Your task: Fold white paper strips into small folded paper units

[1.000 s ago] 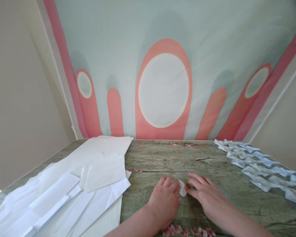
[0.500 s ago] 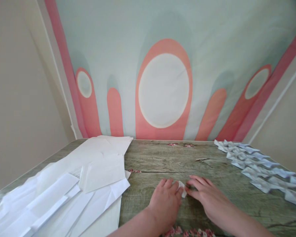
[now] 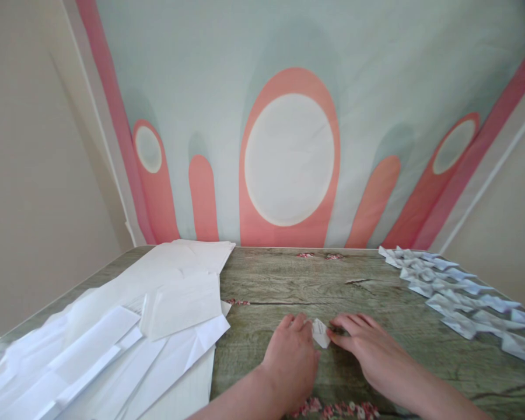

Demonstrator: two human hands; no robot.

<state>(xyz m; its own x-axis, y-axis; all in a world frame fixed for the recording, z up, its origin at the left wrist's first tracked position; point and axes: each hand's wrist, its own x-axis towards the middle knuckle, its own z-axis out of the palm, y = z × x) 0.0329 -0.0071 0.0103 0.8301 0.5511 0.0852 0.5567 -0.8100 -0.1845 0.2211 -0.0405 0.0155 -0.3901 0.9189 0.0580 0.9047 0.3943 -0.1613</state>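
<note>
- Bare left hand (image 3: 292,360), at eight o'clock of the small folded white paper piece (image 3: 321,334), fingers curled; cannot tell its grip.
- Bare right hand (image 3: 362,343), three o'clock: thumb and forefinger pinching its edge.
- Loose white paper sheets (image 3: 184,306), nine o'clock.
- Pointed white paper folds (image 3: 457,326), two-to-three o'clock.

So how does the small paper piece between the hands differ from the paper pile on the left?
Size: the small paper piece is tiny, the paper pile broad.
Make-up: the piece is one compact bit, the pile many overlapping sheets.
Position: the piece sits between left hand and right hand; the pile has neither hand on it.
Both are white paper.
</note>
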